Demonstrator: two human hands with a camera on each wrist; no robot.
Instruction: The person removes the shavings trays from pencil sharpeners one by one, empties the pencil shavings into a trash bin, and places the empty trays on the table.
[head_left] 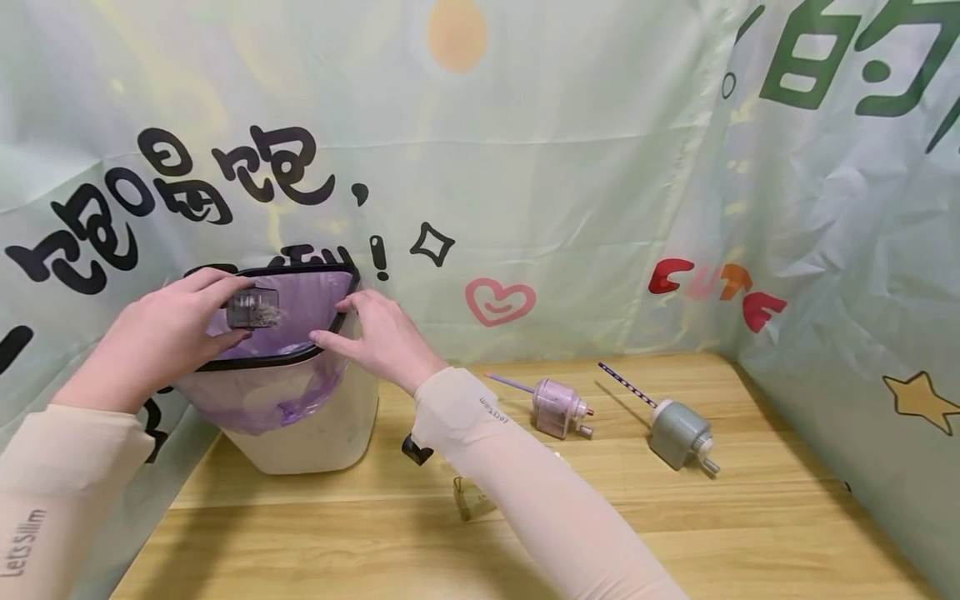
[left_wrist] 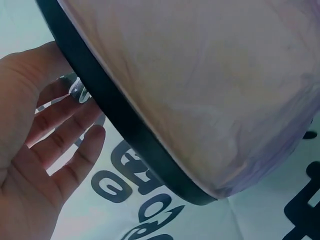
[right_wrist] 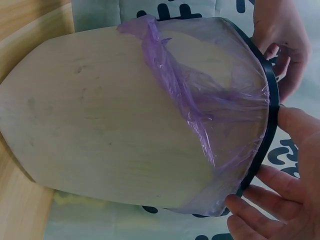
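My left hand (head_left: 168, 325) pinches a small see-through box (head_left: 255, 308) between thumb and fingers, over the mouth of a trash bin (head_left: 311, 450). Pale shavings lie inside the box, which is tipped on its side. In the left wrist view only a shiny bit of the box (left_wrist: 80, 92) shows past the bin's black rim (left_wrist: 105, 100). A purple bag (head_left: 311, 304) lines the bin and folds down over its outside. At the bin's right side, my right hand (head_left: 386, 337) holds the rim, thumb toward the front and fingertips farther back along the edge.
On the wooden table (head_left: 675, 542) stand a lilac crank pencil sharpener (head_left: 555, 408) with a purple pencil and a grey one (head_left: 678, 433) with a striped pencil. A clear piece (head_left: 465, 500) lies partly behind the right sleeve. Printed cloth (head_left: 570, 192) walls the back and sides.
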